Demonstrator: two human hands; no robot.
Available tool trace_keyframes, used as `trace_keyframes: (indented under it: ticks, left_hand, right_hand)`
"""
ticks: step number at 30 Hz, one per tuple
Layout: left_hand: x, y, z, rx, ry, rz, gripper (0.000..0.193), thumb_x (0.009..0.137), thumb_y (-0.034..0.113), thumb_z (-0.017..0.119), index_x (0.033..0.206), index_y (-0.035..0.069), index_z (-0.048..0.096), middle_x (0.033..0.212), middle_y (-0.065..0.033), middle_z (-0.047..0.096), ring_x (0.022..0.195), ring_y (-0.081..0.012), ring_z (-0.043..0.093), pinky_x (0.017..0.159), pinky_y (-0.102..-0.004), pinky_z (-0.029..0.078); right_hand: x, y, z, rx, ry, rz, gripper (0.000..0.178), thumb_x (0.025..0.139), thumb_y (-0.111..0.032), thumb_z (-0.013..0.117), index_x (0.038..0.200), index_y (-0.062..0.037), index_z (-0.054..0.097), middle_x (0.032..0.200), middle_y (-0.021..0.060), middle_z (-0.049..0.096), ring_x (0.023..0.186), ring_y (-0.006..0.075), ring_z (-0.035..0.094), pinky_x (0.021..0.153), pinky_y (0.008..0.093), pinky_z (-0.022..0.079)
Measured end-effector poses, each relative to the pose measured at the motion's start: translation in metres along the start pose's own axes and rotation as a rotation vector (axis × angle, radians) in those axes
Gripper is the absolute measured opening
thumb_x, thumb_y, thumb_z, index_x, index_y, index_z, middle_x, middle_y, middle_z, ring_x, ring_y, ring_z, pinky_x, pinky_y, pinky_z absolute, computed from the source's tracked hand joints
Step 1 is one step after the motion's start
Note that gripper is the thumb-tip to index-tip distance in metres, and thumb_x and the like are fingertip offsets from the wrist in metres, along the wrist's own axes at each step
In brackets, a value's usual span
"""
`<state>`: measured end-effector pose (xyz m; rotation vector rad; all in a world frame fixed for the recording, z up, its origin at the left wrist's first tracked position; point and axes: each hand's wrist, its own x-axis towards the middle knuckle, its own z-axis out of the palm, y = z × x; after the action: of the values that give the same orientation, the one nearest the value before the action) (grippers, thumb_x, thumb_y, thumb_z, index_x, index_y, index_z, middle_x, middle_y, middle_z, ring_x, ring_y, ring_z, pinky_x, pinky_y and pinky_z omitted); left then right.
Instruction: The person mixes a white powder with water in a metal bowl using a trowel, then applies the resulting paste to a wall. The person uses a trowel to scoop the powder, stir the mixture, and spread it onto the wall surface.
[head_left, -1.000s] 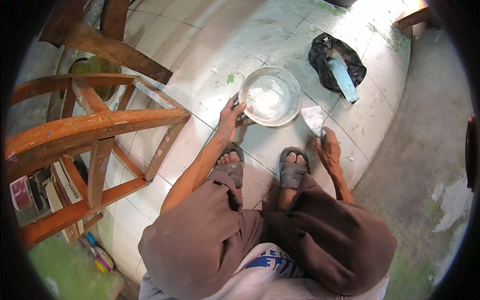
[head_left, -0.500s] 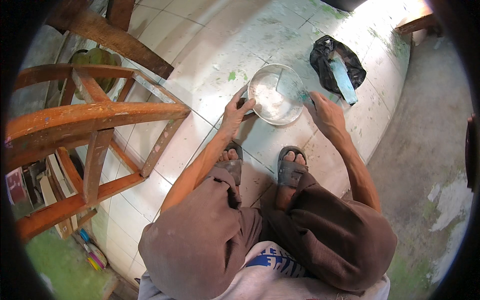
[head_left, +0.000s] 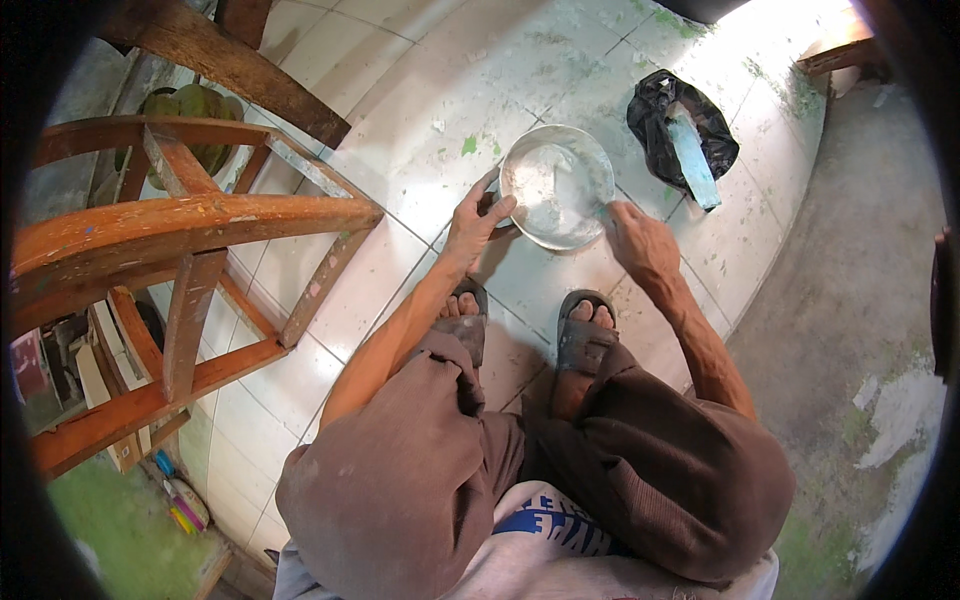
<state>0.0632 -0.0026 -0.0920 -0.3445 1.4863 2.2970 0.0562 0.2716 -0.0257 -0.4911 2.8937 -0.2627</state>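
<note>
A round, shallow, light-coloured pan [head_left: 585,143] is held just above the tiled floor, past my feet. Whitish powder or paste [head_left: 545,185] coats its inside, thickest toward the left. My left hand [head_left: 473,225] is closed on the pan's left rim, thumb over the edge and fingers beneath. At the right rim, my right hand [head_left: 640,240] is closed around a small tool whose handle is hidden in the fist. Only a thin bit of that tool shows at the pan's edge; its kind cannot be made out.
A black plastic bag [head_left: 652,110] with a light-blue flat strip [head_left: 692,160] lies right of the pan. Orange-brown wooden framework [head_left: 230,215] stands close on the left, with green fruit [head_left: 195,105] behind it. My sandalled feet [head_left: 583,335] are below the pan. Paint flecks dot the tiles [head_left: 440,90].
My right hand has shifted slightly left and down, closer to the pan's rim. The teal tool end seen before is now mostly hidden. My left hand keeps its hold.
</note>
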Motion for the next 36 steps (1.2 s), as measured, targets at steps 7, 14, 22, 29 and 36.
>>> trace_keyframes:
  ticks: [7,14,22,29,36]
  left_hand:
    - [-0.002,0.003,0.008,0.029,-0.004,0.035,0.078,0.092,0.035,0.075,0.154,0.009,0.037,0.125,-0.0105,0.062,0.117,-0.0225,0.059,0.094,-0.0423,0.057]
    - [-0.004,0.007,0.01,0.035,0.012,0.012,0.08,0.091,0.037,0.076,0.154,0.009,0.037,0.125,-0.0108,0.062,0.117,-0.0224,0.059,0.095,-0.0415,0.057]
    - [0.005,-0.003,0.005,0.028,-0.007,0.067,0.079,0.09,0.028,0.078,0.153,0.004,0.038,0.122,-0.012,0.063,0.112,-0.0199,0.061,0.094,-0.0373,0.056]
    - [0.008,-0.005,0.001,0.155,0.017,0.104,0.08,0.088,0.028,0.081,0.152,0.0,0.04,0.122,-0.0141,0.065,0.109,-0.0192,0.061,0.096,-0.0324,0.052]
    - [0.005,0.0,0.007,0.092,0.005,0.069,0.08,0.088,0.031,0.08,0.151,0.001,0.042,0.121,-0.0138,0.066,0.109,-0.0182,0.061,0.098,-0.0317,0.05]
  right_hand:
    - [0.004,0.007,0.002,-0.095,-0.001,0.013,0.023,0.097,-0.02,0.057,0.112,-0.0039,0.059,0.099,0.016,0.069,0.082,0.0369,0.069,0.069,0.047,0.055]
    - [-0.007,-0.017,-0.01,-0.053,-0.097,-0.025,0.02,0.095,-0.015,0.052,0.106,0.0005,0.057,0.094,0.0196,0.069,0.076,0.0372,0.07,0.065,0.0481,0.056]
    - [0.013,-0.027,-0.005,0.156,-0.148,0.114,0.031,0.096,-0.03,0.058,0.111,-0.0036,0.061,0.09,0.0221,0.07,0.08,0.0428,0.068,0.07,0.0517,0.053]
    - [0.012,0.001,-0.004,-0.035,-0.111,0.024,0.025,0.093,-0.024,0.06,0.108,-0.0034,0.06,0.089,0.0213,0.07,0.079,0.0416,0.068,0.07,0.0514,0.053]
    - [0.009,-0.012,-0.02,0.071,-0.171,0.057,0.028,0.093,-0.027,0.061,0.11,-0.0042,0.061,0.083,0.021,0.07,0.077,0.0413,0.068,0.069,0.0511,0.053]
